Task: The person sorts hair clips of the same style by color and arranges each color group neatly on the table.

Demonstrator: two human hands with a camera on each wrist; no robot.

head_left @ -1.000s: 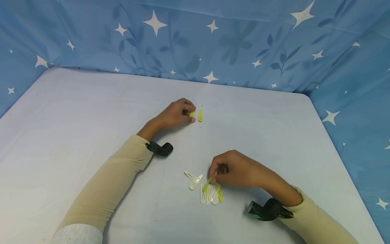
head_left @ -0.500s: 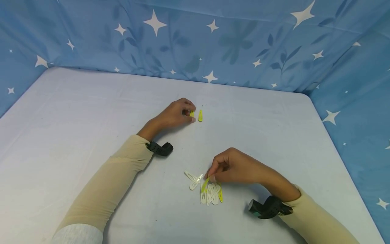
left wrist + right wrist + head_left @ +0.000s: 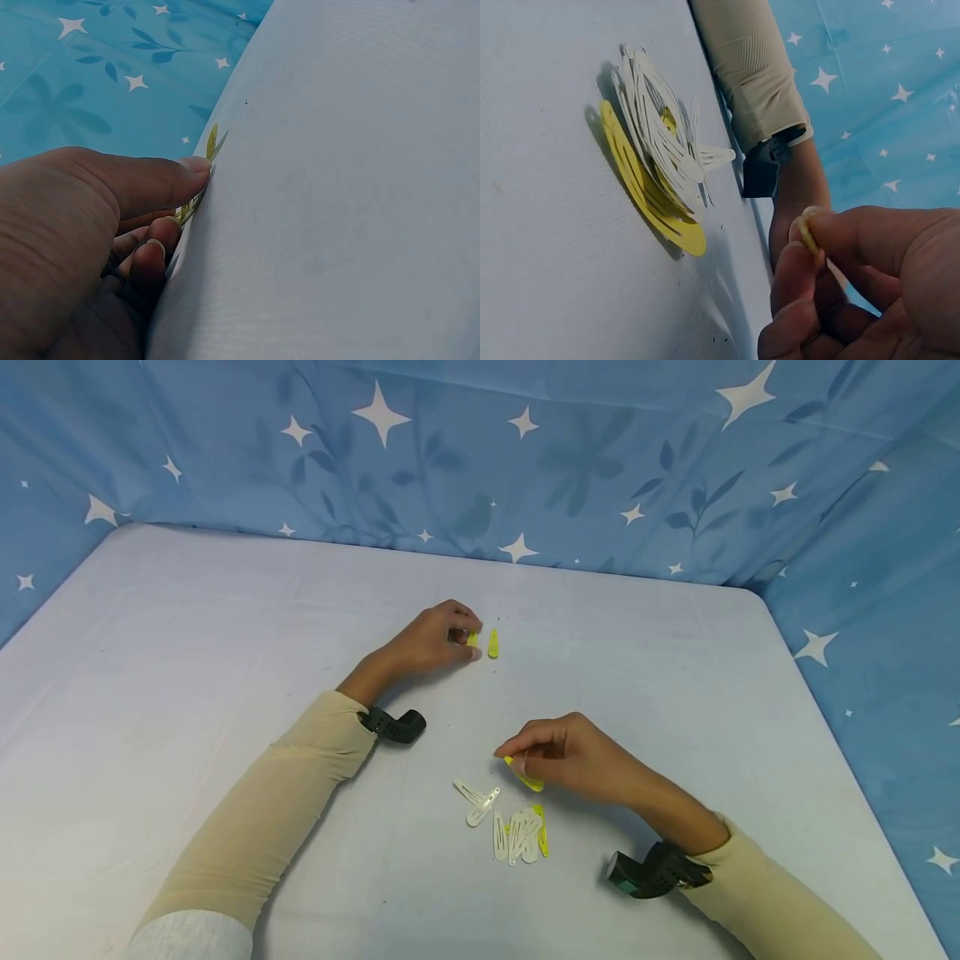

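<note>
- Head view: nearest you, a pile of white clips [image 3: 515, 839], too overlapped to count, with 1 yellow clip [image 3: 542, 835] at its edge; 2 crossed white clips [image 3: 483, 808] beside it.
- Your right hand's [image 3: 576, 760] fingers pinch 1 raised yellow clip [image 3: 533, 783] above the counter [image 3: 360, 843]; best hold it lightly, clear of the pile.
- Farther, your left hand's [image 3: 433, 639] fingers curl round 1 far yellow clip [image 3: 472, 641]; 1 loose yellow clip [image 3: 492, 645] lies just beside.

One high view, two close
From the head I look forward and down across the table [image 3: 225, 610]; from the wrists I peer close past the left hand [image 3: 82, 225] and right hand [image 3: 877, 285]; head and right wrist share the clip pile [image 3: 529, 839].
</note>
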